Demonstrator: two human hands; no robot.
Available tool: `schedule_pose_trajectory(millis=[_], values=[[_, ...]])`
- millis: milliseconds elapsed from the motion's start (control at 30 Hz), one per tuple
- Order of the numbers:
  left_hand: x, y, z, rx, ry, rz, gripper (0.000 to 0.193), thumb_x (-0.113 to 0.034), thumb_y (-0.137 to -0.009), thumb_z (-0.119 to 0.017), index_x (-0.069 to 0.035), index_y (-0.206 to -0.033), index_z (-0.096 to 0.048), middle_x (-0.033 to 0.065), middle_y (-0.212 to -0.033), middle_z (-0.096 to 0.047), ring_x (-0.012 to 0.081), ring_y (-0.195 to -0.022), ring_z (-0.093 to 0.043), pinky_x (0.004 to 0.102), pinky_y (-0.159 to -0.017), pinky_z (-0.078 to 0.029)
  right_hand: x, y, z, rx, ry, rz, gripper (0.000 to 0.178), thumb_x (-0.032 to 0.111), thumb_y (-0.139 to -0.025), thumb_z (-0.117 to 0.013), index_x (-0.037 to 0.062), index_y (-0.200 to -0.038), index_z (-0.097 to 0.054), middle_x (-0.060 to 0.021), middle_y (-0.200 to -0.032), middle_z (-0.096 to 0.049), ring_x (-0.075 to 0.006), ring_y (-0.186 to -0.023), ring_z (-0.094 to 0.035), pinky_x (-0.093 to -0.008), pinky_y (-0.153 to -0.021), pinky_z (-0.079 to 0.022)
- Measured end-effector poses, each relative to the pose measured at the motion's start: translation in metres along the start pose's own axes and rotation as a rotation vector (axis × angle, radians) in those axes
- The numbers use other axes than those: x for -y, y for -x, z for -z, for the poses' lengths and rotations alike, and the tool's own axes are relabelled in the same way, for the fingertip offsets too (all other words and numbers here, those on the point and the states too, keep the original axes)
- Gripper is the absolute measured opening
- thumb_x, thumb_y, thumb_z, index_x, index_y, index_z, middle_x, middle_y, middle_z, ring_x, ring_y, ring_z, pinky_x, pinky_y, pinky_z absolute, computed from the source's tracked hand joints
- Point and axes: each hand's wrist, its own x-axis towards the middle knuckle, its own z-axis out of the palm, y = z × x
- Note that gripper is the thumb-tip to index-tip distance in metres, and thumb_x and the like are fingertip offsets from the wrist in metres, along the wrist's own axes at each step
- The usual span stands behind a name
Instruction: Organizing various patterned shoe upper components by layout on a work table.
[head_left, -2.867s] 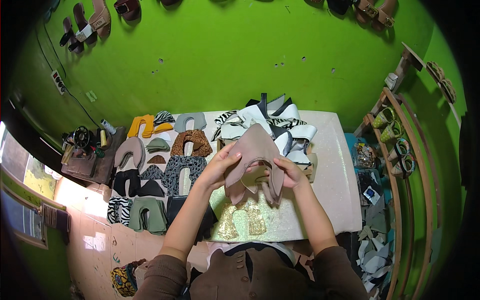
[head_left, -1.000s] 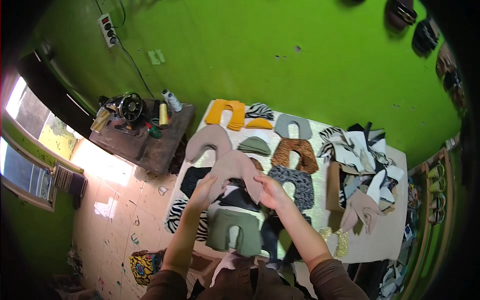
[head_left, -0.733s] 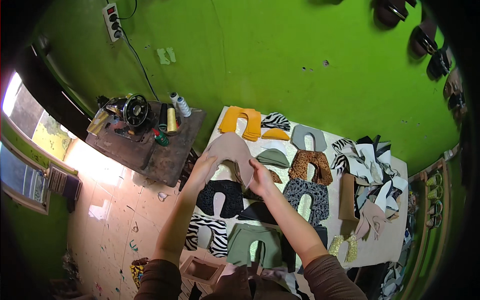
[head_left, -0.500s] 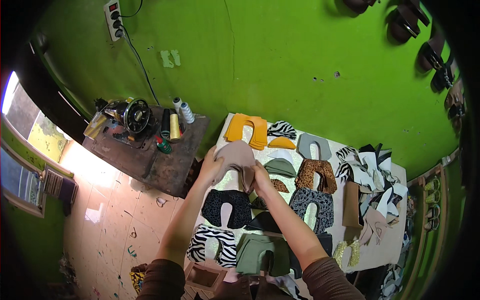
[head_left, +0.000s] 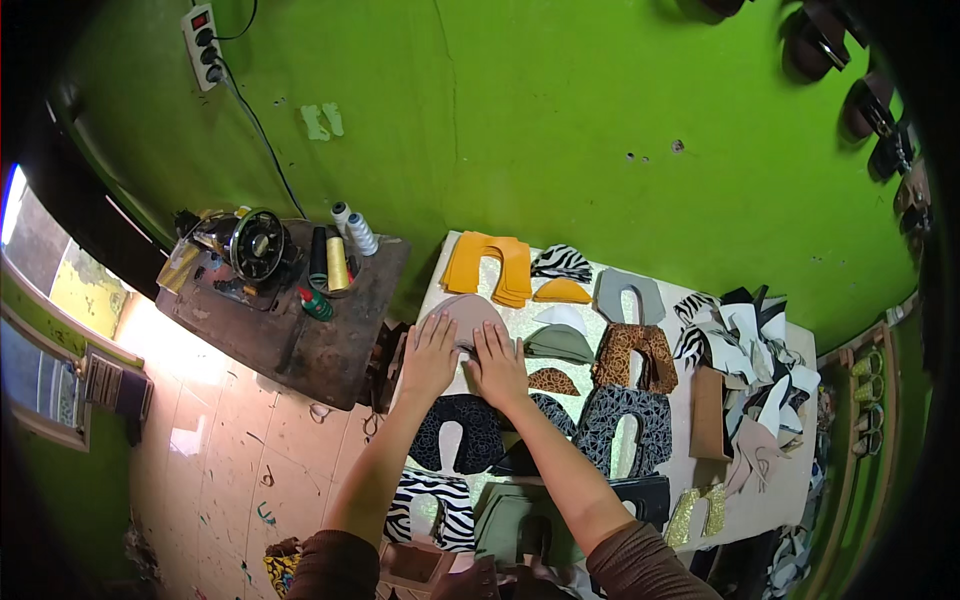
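Observation:
A stack of dusty-pink, arch-shaped cut pieces (head_left: 474,310) lies on the white-topped table, in its far left part. My left hand (head_left: 432,350) rests flat on the left side of the stack, fingers stretched out. On its right side lies my right hand (head_left: 497,362), palm down with fingers extended. The lower part of the stack is hidden under both hands. Just beyond it are orange arch-shaped pieces (head_left: 487,265). Nearer to me lie black patterned pieces (head_left: 445,432), partly behind my forearms. Green half-round pieces (head_left: 560,343) sit right of my right hand.
Leopard-print (head_left: 637,355), grey patterned (head_left: 625,425) and zebra-striped stacks (head_left: 430,505) fill the table. A scrap heap (head_left: 745,340) and a brown box (head_left: 708,410) are at right. A sewing machine (head_left: 255,245) and thread cones (head_left: 338,262) stand on the left table.
The pink stack, held up by its two sides before, now lies lower on the table. Both hands have moved from gripping its edges to lying flat on top. The view has shifted slightly.

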Motion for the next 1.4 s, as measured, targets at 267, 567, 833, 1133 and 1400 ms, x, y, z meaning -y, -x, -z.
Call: schedule_pose_trajectory(millis=[267,567,833,1133,1400], values=[[-0.05,0.011,0.057,-0.084,0.023,-0.054,0.038,-0.025,-0.083,-0.053,-0.005,-0.116,-0.053,0.0153,-0.136,-0.037,0.0316,-0.129,-0.031,0.0497,-0.104,-0.023,-0.009,0.047,0.06,-0.077,-0.265,0.022,0.048,0.027,-0.088,-0.047,0.0072,-0.131,-0.039,-0.015,-0.138,-0.036,-0.0323,-0.127,-0.033,-0.0478,-0.102,-0.03],[-0.225,0.032,0.094,-0.135,0.488,-0.217,0.024,-0.013,-0.079,-0.057,-0.003,-0.101,-0.06,0.0143,-0.114,-0.054,0.0322,-0.111,-0.049,0.0432,-0.094,-0.036,-0.089,0.158,0.164,-0.174,-0.519,-0.052,0.017,0.011,-0.083,-0.049,0.0014,-0.094,-0.057,-0.0164,-0.089,-0.058,-0.0334,-0.083,-0.057,-0.0418,-0.072,-0.046],[-0.404,0.008,0.112,-0.119,0.729,-0.235,0.021,-0.01,-0.081,-0.054,-0.001,-0.099,-0.058,0.0141,-0.098,-0.061,0.0318,-0.094,-0.056,0.0395,-0.083,-0.043,-0.207,0.241,0.266,-0.27,-0.454,-0.079,0.016,0.009,-0.083,-0.047,-0.0001,-0.093,-0.056,-0.0169,-0.086,-0.057,-0.0348,-0.08,-0.057,-0.0425,-0.069,-0.045],[-0.518,0.016,0.112,0.143,0.85,-0.11,0.035,-0.017,-0.083,-0.052,-0.002,-0.114,-0.053,0.0198,-0.097,-0.062,0.0358,-0.086,-0.06,0.0399,-0.074,-0.049,-0.315,0.338,0.328,0.061,-0.391,-0.011,0.063,0.026,-0.071,-0.068,0.0051,-0.125,-0.042,-0.0175,-0.123,-0.047,-0.0352,-0.118,-0.042,-0.0404,-0.096,-0.036],[-0.535,0.044,0.082,0.158,0.628,-0.222,0.033,-0.016,-0.083,-0.05,-0.005,-0.114,-0.054,0.019,-0.096,-0.062,0.0356,-0.085,-0.059,0.0429,-0.077,-0.047,-0.35,0.35,0.319,0.058,-0.493,-0.222,0.029,0.021,-0.091,-0.045,0.0079,-0.113,-0.057,-0.022,-0.093,-0.062,-0.0342,-0.09,-0.06,-0.0387,-0.08,-0.046]])
